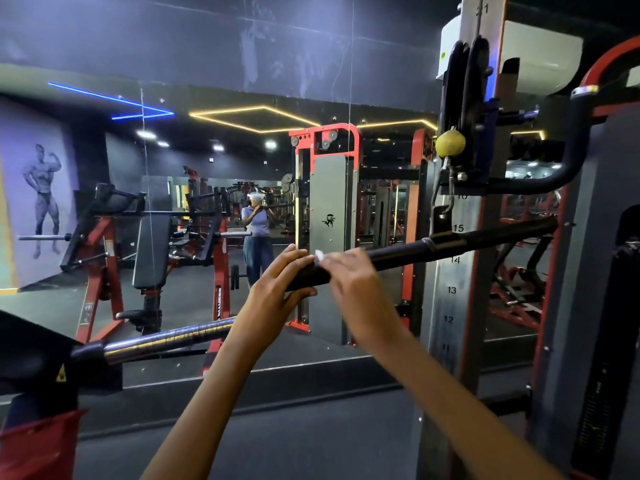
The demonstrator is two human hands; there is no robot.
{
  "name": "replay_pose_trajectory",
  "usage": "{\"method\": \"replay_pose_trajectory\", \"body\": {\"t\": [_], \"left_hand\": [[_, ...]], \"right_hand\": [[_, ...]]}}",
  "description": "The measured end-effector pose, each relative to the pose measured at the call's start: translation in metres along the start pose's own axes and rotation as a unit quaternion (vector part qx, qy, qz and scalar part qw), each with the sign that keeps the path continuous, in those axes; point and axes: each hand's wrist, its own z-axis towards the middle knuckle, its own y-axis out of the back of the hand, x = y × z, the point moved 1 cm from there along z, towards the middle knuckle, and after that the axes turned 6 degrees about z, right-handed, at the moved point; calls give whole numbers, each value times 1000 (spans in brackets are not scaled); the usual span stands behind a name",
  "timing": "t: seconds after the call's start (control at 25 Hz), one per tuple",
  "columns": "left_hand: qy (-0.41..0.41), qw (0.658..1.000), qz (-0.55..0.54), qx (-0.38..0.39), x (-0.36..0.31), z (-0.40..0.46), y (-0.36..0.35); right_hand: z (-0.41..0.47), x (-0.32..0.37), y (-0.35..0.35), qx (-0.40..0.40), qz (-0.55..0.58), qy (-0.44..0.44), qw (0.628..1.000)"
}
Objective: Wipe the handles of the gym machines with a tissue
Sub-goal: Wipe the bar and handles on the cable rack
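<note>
While left hand [277,285] grips bar handle [398,252], right hand [349,275] pinches tissue [319,255] against it.

Dark gym floor [311,445] carries a grey cable machine [446,306] at right; beyond, seen in a wall mirror, red-framed benches [152,251] stand on it.

Dim mirrored gym wall [207,46], neon ceiling strips [263,119]

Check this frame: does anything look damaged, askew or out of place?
Nothing serious. The bar handle hangs tilted, its right end higher, while the left hand grips its end and the right hand presses the tissue on it. The mirror shows smears near the top.
</note>
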Motion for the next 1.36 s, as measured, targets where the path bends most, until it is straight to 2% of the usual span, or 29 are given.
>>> {"method": "replay_pose_trajectory", "body": {"t": [0.04, 0.16, 0.2, 0.24, 0.28, 0.4, 0.44, 0.48, 0.56, 0.64, 0.68, 0.72, 0.76, 0.88, 0.92, 0.96, 1.08, 1.12, 1.16, 1.2, 1.28, 1.32, 1.36], "left_hand": [[9, 1000, -1, 6, 1, -2, 1], [33, 999, 6, 18, 2, -5, -1], [38, 999, 7, 20, 1, -6, -3], [43, 999, 7, 23, 0, -7, -6], [46, 999, 6, 24, -1, -7, -8], [39, 999, 11, 18, 0, -7, -11], [36, 999, 14, 14, 1, -7, -10], [40, 999, 13, 10, 2, -7, -8], [68, 997, 5, 18, 2, -8, -5], [85, 996, 3, 36, 0, -5, -6], [87, 995, 2, 40, -2, -3, -9], [86, 996, 2, 39, -3, -1, -14], [84, 996, 5, 30, -4, 1, -18], [81, 996, 23, -16, -1, 4, -26], [78, 996, 24, -24, 1, 4, -26], [74, 997, 23, -26, 2, 3, -25], [71, 997, 19, -25, 2, 4, -24], [70, 997, 18, -27, 1, 4, -26], [70, 997, 18, -32, 0, 4, -28], [71, 997, 17, -40, 0, 4, -29], [68, 996, 20, -62, 1, 3, -31], [65, 995, 22, -67, 2, 3, -31], [64, 995, 21, -66, 2, 3, -30]], "right_hand": [[1, -20, 7, 0, -14, -26, 1000], [-4, -84, 37, -23, -78, -242, 967], [-4, -90, 38, -41, -86, -302, 948], [0, -78, 33, -48, -85, -323, 941], [6, -54, 24, -40, -77, -295, 951], [5, 11, -9, 23, -23, -57, 998], [3, 10, -11, 35, -10, -14, 999], [4, -6, -4, 28, -7, -14, 999], [-3, -54, 15, 2, -45, -133, 990], [-13, -95, 31, -50, -72, -276, 957], [-13, -96, 29, -69, -71, -319, 943], [-8, -81, 22, -73, -58, -318, 944], [-6, -58, 11, -57, -37, -274, 959], [-16, -22, -14, 15, -36, -55, 998], [-17, -35, -7, 25, -40, -29, 998], [-19, -57, 5, 19, -49, -49, 997], [-35, -116, 39, -66, -56, -256, 963], [-37, -116, 38, -90, -49, -293, 951], [-33, -102, 30, -100, -33, -287, 952], [-28, -79, 17, -93, -15, -241, 966], [-25, -34, -9, -35, -7, -75, 997], [-25, -26, -15, -5, -13, -3, 1000], [-22, -33, -13, 15, -18, 33, 999]]}}
